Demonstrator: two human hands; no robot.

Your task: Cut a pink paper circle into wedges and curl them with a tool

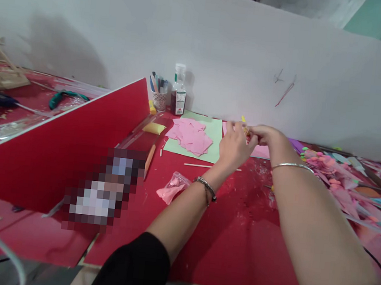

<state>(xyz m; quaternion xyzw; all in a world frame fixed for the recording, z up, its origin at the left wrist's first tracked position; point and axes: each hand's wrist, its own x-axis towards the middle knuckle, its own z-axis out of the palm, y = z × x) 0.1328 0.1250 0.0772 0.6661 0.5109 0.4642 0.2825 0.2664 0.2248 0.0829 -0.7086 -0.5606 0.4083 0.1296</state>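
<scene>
My left hand (236,143) and my right hand (265,134) meet over the far side of the red table. The fingers of both are bent together around something small, with a bit of yellow (243,119) showing above them; its kind is hidden. Beside my left hand, a pile of pink paper pieces (191,136) lies on a light green sheet (217,129). More pink paper (262,152) shows beneath the hands. A thin wooden stick (198,165) lies nearer to me, partly behind my left wrist.
A red divider board (112,111) stands at left. At the wall are a pen cup (159,100) and a dark bottle (178,97). An orange cutter-like tool (149,158) and a plastic bag with pink bits (174,187) lie nearer. Pink craft pieces (330,171) heap at right.
</scene>
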